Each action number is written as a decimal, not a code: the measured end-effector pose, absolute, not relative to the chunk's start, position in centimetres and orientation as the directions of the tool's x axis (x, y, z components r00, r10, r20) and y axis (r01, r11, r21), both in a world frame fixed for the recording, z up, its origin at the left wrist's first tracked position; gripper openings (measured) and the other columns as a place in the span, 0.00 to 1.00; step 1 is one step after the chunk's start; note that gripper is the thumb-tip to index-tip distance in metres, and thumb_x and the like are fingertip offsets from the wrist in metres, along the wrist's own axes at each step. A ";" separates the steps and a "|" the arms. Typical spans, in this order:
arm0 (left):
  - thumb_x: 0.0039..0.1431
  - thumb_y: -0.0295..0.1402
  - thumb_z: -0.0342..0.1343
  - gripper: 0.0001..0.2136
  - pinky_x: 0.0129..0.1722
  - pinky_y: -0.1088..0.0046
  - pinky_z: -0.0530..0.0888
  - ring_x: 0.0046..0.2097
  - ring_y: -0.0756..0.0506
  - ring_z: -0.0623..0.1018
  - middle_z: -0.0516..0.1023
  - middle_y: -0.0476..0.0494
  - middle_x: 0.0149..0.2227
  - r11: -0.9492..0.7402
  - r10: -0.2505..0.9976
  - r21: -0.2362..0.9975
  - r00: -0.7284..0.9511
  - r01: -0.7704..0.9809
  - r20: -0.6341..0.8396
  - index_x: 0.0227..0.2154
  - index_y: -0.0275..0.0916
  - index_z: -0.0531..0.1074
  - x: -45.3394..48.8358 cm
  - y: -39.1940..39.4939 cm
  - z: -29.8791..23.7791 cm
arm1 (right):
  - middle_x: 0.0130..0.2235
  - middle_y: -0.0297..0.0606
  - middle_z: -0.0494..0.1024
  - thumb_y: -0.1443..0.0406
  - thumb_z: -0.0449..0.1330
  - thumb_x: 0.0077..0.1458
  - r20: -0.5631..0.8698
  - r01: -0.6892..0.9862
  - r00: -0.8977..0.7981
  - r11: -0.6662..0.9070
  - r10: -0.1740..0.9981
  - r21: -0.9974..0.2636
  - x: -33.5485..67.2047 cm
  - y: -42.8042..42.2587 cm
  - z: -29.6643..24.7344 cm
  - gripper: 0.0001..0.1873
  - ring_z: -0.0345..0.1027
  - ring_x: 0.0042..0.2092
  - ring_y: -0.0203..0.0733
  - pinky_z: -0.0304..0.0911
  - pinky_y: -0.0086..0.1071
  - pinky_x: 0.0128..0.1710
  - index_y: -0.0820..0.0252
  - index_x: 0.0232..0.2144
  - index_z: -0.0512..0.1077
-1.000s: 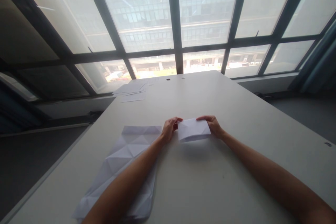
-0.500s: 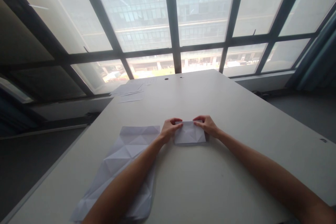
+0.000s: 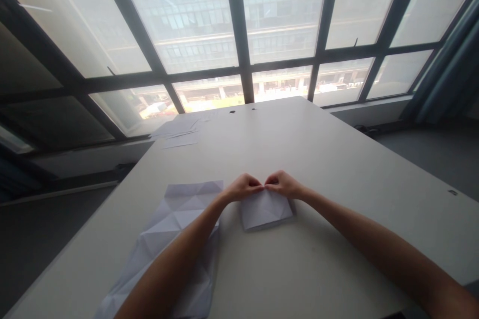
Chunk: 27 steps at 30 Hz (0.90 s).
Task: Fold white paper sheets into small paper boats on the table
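Note:
A small folded sheet of white paper (image 3: 266,210) lies on the white table in front of me, its near edge slightly tilted. My left hand (image 3: 245,187) pinches its far edge near the middle. Close beside it, my right hand (image 3: 283,185) pinches the same edge, the fingertips of both hands almost touching. Part of the far edge is hidden behind the fingers. Under my left forearm spreads a larger creased sheet of paper (image 3: 175,216), marked with triangular folds and partly covered by the arm.
Several flat paper sheets (image 3: 175,128) lie at the table's far left corner. The table (image 3: 348,224) reaches toward large dark-framed windows (image 3: 245,67). A round hole (image 3: 232,111) sits near the far edge, and a blue curtain (image 3: 436,89) hangs at the right.
Both hands have moved together along the far edge, from its two ends to the middle. The folded paper has come slightly nearer and turned a little. The camera view has shifted slightly.

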<state>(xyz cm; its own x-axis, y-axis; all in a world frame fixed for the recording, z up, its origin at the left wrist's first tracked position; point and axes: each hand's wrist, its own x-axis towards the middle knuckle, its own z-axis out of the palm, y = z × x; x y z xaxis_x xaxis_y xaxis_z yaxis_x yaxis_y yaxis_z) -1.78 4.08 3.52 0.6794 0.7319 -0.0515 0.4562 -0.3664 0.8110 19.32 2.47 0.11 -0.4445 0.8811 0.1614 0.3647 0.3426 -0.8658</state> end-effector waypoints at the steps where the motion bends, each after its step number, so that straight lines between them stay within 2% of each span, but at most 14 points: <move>1: 0.55 0.50 0.56 0.22 0.21 0.76 0.55 0.22 0.52 0.63 0.70 0.49 0.19 -0.369 0.726 0.809 0.686 0.458 -0.057 0.25 0.32 0.80 -1.7 4.0 3.5 | 0.29 0.38 0.81 0.64 0.59 0.51 0.165 0.392 -0.444 0.356 0.881 -0.848 19.1 2.4 0.0 0.10 0.72 0.31 0.41 0.62 0.28 0.29 0.63 0.30 0.81; 4: 0.55 0.52 0.55 0.24 0.22 0.76 0.54 0.23 0.52 0.62 0.68 0.50 0.18 -0.373 0.732 0.788 0.677 0.489 -0.073 0.24 0.32 0.79 -1.6 4.2 3.3 | 0.28 0.38 0.81 0.64 0.59 0.52 0.184 0.459 -0.408 0.375 0.894 -0.805 18.8 2.3 -0.2 0.11 0.70 0.30 0.39 0.59 0.27 0.27 0.64 0.30 0.81; 7: 0.53 0.51 0.57 0.23 0.23 0.76 0.56 0.24 0.52 0.63 0.69 0.49 0.19 -0.337 0.797 0.794 0.602 0.506 -0.046 0.24 0.32 0.79 -1.8 4.8 2.9 | 0.28 0.38 0.80 0.64 0.60 0.52 0.225 0.495 -0.331 0.372 0.916 -0.785 18.8 2.6 -0.1 0.11 0.68 0.29 0.37 0.57 0.27 0.28 0.63 0.30 0.80; 12: 0.48 0.50 0.62 0.21 0.23 0.77 0.61 0.26 0.50 0.69 0.76 0.45 0.26 -0.105 0.949 0.898 0.314 0.428 -0.039 0.29 0.33 0.80 -1.9 5.7 2.2 | 0.23 0.36 0.75 0.58 0.63 0.50 0.245 0.456 -0.059 0.245 0.968 -0.856 19.2 3.9 -0.5 0.14 0.62 0.25 0.34 0.51 0.26 0.23 0.64 0.22 0.76; 17: 0.41 0.49 0.67 0.24 0.22 0.76 0.64 0.25 0.49 0.71 0.78 0.44 0.26 0.075 0.996 0.963 0.030 0.260 -0.085 0.34 0.32 0.80 -1.9 6.2 1.9 | 0.20 0.30 0.66 0.57 0.60 0.52 0.263 0.304 0.026 0.243 0.964 -0.921 19.3 4.6 -1.3 0.17 0.54 0.23 0.31 0.45 0.26 0.21 0.64 0.20 0.72; 20: 0.38 0.49 0.69 0.25 0.24 0.75 0.66 0.25 0.49 0.72 0.78 0.44 0.26 0.082 0.996 0.985 -0.038 0.155 -0.077 0.34 0.32 0.79 -1.9 6.7 1.3 | 0.19 0.29 0.63 0.56 0.58 0.53 0.282 0.288 0.087 0.247 0.955 -0.925 19.1 4.4 -1.4 0.18 0.51 0.23 0.31 0.44 0.27 0.21 0.63 0.19 0.70; 23: 0.35 0.49 0.70 0.28 0.28 0.75 0.68 0.28 0.49 0.73 0.79 0.42 0.29 0.030 0.995 0.999 -0.092 0.016 -0.029 0.35 0.31 0.79 -1.9 7.1 0.5 | 0.20 0.31 0.65 0.55 0.59 0.53 0.298 0.265 0.158 0.250 0.941 -0.931 19.2 4.2 -1.2 0.18 0.54 0.24 0.32 0.48 0.27 0.23 0.63 0.20 0.72; 25: 0.37 0.50 0.69 0.31 0.31 0.75 0.69 0.31 0.48 0.75 0.80 0.40 0.34 -0.013 0.995 0.999 -0.099 -0.052 0.008 0.41 0.32 0.78 -2.1 7.3 0.2 | 0.20 0.32 0.67 0.54 0.59 0.52 0.307 0.237 0.199 0.258 0.931 -0.937 19.3 4.1 -1.1 0.19 0.55 0.24 0.33 0.50 0.28 0.23 0.63 0.20 0.72; 27: 0.41 0.52 0.67 0.32 0.33 0.75 0.70 0.35 0.46 0.77 0.80 0.38 0.38 -0.027 0.999 0.998 -0.027 -0.063 0.025 0.47 0.34 0.75 -2.2 7.3 0.1 | 0.20 0.32 0.67 0.53 0.61 0.51 0.322 0.203 0.227 0.279 0.919 -0.938 19.5 4.2 -1.1 0.19 0.55 0.24 0.33 0.51 0.28 0.23 0.63 0.21 0.73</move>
